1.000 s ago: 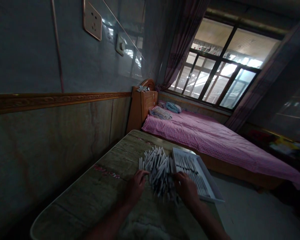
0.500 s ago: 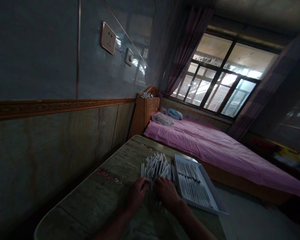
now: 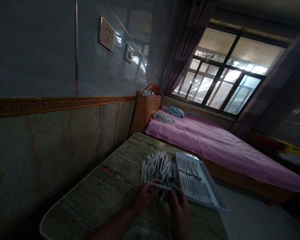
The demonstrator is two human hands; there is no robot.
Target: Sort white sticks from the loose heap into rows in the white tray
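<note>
A slim white pen (image 3: 161,186) lies crosswise between my hands, just in front of a heap of similar white pens (image 3: 158,166) on the table. My left hand (image 3: 144,196) pinches its left end, thumb and fingers closed. At the other end, the fingers of my right hand (image 3: 179,201) are closed on it too. Beside my right hand is a shallow white tray (image 3: 216,195) with pens laid side by side in rows. Some pens near my hands are partly hidden by them, and the dim light blurs their detail.
The table (image 3: 90,203) has a marbled green top and a rounded corner. A tiled wall (image 3: 52,150) runs along its left. Behind it stands a bed (image 3: 202,133) with a pink checked cover, below a window (image 3: 222,73).
Both hands were at the near edge of the heap. Now a pen is held crosswise between them, and my right hand has moved right, towards the tray. The camera view has shifted slightly.
</note>
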